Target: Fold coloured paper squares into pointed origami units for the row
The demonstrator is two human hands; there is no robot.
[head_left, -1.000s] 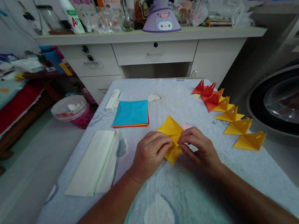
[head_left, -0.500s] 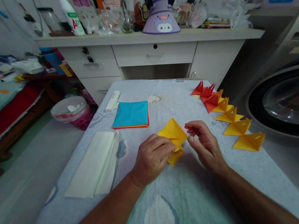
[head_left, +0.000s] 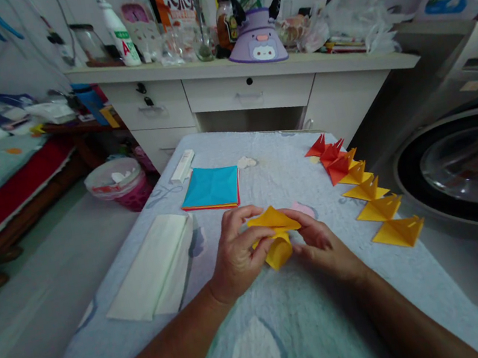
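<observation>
Left hand, right hand pinch yellow paper

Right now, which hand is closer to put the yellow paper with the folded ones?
Probably the right hand: the folded row lies to its right, while the left hand is farther off. Both hold the yellow paper.

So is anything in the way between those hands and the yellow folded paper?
Nothing visible. The left hand and right hand both grip the yellow folded paper directly, over the pale blue cloth-covered table. A small pink paper piece lies just behind it, not between.
</observation>
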